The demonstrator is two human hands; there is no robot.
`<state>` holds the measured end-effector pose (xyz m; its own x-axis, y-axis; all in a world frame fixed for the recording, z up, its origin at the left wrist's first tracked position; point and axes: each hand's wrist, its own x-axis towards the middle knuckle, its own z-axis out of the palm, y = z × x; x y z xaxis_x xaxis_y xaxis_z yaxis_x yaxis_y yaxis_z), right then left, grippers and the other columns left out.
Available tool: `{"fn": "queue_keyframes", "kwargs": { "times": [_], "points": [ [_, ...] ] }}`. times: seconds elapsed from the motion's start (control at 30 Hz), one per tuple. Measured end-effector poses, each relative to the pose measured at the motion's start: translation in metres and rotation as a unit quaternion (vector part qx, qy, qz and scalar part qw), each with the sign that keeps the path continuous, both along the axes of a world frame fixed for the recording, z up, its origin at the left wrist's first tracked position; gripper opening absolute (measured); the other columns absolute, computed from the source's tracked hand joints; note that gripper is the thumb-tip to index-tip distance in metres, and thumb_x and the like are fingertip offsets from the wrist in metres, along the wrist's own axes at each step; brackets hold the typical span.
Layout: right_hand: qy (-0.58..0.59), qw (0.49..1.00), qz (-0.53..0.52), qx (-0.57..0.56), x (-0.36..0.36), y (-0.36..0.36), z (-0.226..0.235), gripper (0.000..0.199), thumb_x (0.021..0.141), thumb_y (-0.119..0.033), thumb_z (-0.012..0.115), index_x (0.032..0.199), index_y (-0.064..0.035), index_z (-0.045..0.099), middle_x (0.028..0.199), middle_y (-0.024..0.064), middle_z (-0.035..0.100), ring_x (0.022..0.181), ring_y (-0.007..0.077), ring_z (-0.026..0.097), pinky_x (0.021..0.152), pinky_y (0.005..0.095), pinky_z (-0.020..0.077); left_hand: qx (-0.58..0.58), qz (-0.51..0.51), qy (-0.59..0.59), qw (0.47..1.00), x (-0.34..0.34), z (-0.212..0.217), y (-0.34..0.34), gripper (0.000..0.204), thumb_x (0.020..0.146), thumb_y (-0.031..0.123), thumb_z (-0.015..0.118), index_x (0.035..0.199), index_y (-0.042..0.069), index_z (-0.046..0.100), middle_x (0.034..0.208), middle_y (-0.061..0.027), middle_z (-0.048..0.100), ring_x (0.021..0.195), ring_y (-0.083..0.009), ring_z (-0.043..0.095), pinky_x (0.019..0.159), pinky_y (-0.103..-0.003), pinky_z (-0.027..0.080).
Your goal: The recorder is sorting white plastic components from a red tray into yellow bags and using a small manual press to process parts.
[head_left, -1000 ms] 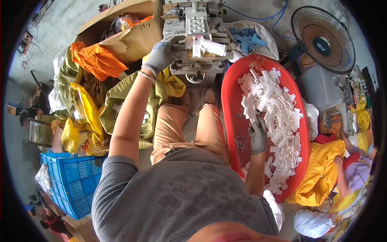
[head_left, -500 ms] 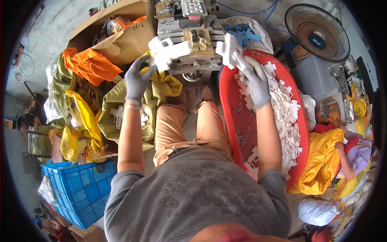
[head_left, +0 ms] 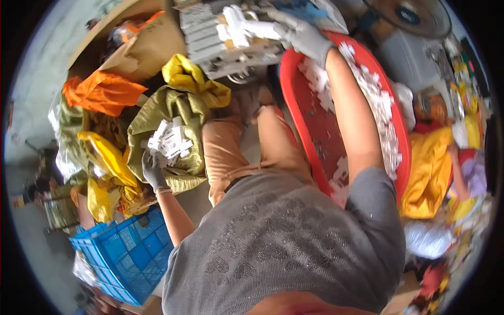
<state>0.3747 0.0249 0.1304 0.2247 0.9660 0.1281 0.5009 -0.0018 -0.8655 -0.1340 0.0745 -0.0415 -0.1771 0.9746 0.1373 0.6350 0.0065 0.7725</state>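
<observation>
My right hand (head_left: 307, 39), in a grey glove, reaches over the machine beyond my knees. Its fingers grip one end of a branched white plastic part (head_left: 239, 26), which lies over the machine's metal bed (head_left: 202, 37). To the left, my gloved left hand (head_left: 153, 169) is down in the mouth of an olive-green sack (head_left: 191, 113). Its fingers look apart beside a heap of white plastic parts (head_left: 170, 140) inside; some blur hides the fingertips, and no part shows clearly gripped there.
Right of my legs stands a red tub (head_left: 291, 94) with many white parts. A blue crate (head_left: 118, 252) is at lower left, and a cardboard box (head_left: 152, 47) at far left. A fan (head_left: 409, 16) stands far right. Another person's arm (head_left: 458, 170) shows beside yellow cloth.
My left hand has come down from beside the machine to the sack and appears to have let go of its white part. My right hand has carried its part leftward over the machine.
</observation>
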Motion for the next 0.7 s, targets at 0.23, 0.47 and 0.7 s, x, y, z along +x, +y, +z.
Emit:
{"fn": "queue_keyframes", "kwargs": {
  "times": [0.23,0.47,0.7],
  "points": [
    [-0.031,0.963,-0.237,-0.124,0.109,-0.108,-0.170,0.052,0.091,-0.046,0.047,0.122,-0.0042,0.052,0.111,0.0110,0.061,0.102,0.0180,0.055,0.087,0.0320,0.0428,-0.046,-0.054,-0.046,0.996,-0.044,-0.060,-0.001,0.037,0.090,0.025,0.057,0.114,-0.003,0.057,0.108,-0.0110,0.064,0.095,-0.0191,0.060,0.085,-0.029,0.047],
    [-0.312,0.872,-0.198,-0.322,0.107,-0.168,-0.317,0.050,0.077,-0.028,0.061,0.124,-0.0160,0.049,0.129,0.0186,0.047,0.116,0.0398,0.046,0.097,0.0447,0.0395,-0.093,-0.112,-0.005,0.989,0.023,-0.034,-0.021,0.024,0.085,0.016,0.062,0.104,0.001,0.064,0.095,-0.0076,0.068,0.084,-0.0121,0.062,0.075,-0.026,0.048],
    [-0.265,0.813,-0.261,-0.448,0.122,-0.132,-0.332,0.061,0.084,-0.011,0.047,0.140,-0.0290,0.030,0.149,0.0051,0.019,0.127,0.0313,0.039,0.101,0.0401,0.0387,-0.078,-0.206,0.080,0.972,0.056,-0.010,-0.034,0.024,0.080,0.017,0.060,0.100,0.006,0.067,0.091,-0.0141,0.068,0.082,-0.0228,0.067,0.074,-0.031,0.051]
  ]
}}
